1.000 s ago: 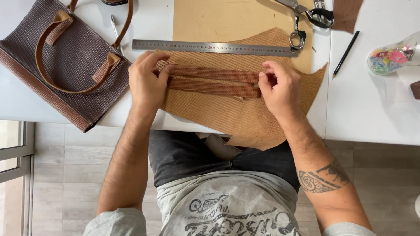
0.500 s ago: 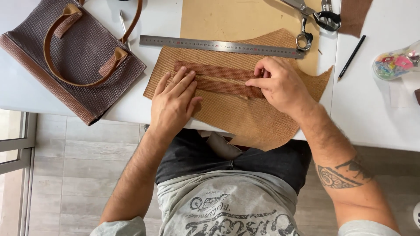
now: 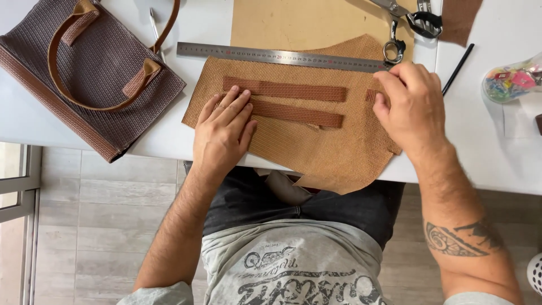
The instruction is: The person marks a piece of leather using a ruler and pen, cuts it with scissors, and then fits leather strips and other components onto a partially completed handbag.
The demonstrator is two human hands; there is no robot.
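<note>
Strips of brown woven fabric lie on the tan fabric sheet (image 3: pixel 339 152) at the table edge: the upper strip (image 3: pixel 285 89) and the lower strip (image 3: pixel 296 113) are parallel, just apart. The left hand (image 3: pixel 223 133) rests flat, fingers together, on the left end of the lower strip. The right hand (image 3: pixel 415 107) covers a short strip piece (image 3: pixel 371 94), fingers curled; whether it pinches it I cannot tell. The steel ruler (image 3: pixel 276 55) lies just above. The strips look cut out and laid; nothing seems joined yet.

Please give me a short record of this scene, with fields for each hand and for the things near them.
left hand: flat on the lower brown strip
right hand: covering a short brown piece
upper brown strip: lies apart, above the lower one
under them: tan woven sheet
behind: steel ruler
left side: woven handbag
</note>
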